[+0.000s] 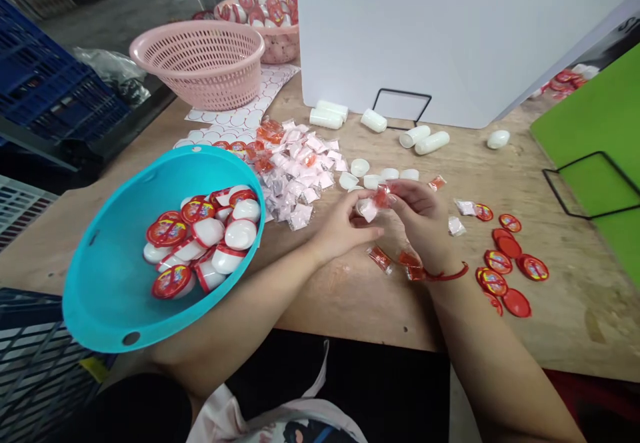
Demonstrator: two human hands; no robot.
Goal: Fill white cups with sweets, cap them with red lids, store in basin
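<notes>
My left hand (345, 226) is closed around a small white cup (362, 207) with a pale packet (369, 211) at its mouth. Over that cup, my right hand (423, 220) pinches a red packet (383, 196). Red packets (381, 259) lie below my hands, close to my right wrist. Behind my hands are several empty white cups (359, 167). A heap of pale pink packets (300, 170) spreads to the left. Red round lids (509, 246), some with printed labels, lie to the right of my right hand.
A tilted turquoise basin (110, 276) with capped white cups stands at the left. Pink baskets (215, 83) are behind it. Stacked white cups (326, 118), a white board (425, 36) and a green board (595, 123) on wire stands line the back and right.
</notes>
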